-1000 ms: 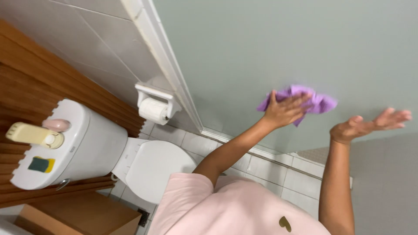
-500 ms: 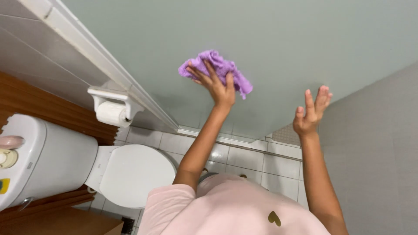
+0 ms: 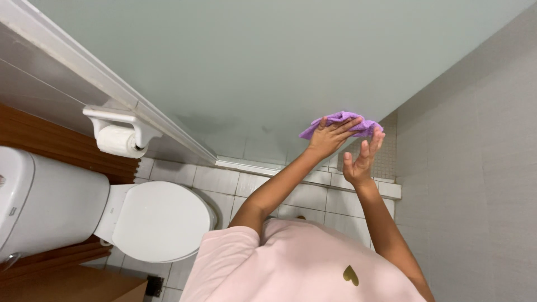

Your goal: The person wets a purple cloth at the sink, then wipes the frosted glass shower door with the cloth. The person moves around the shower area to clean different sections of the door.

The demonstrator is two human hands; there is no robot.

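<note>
A crumpled purple cloth (image 3: 342,123) is pressed flat against the frosted glass panel (image 3: 268,67), its long axis running across toward the tiled wall (image 3: 475,168). It is pinned under the spread left hand (image 3: 330,136); the right hand (image 3: 361,162) is held open beside it, fingertips touching the cloth.

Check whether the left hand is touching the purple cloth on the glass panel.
Touching: the head view shows the left hand spread flat on the purple cloth, pressing it against the frosted glass panel.

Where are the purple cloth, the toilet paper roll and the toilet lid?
purple cloth (image 3: 361,126), head view, bunched right part.
toilet paper roll (image 3: 114,140), head view, middle of roll.
toilet lid (image 3: 159,221), head view, centre of closed lid.
</note>
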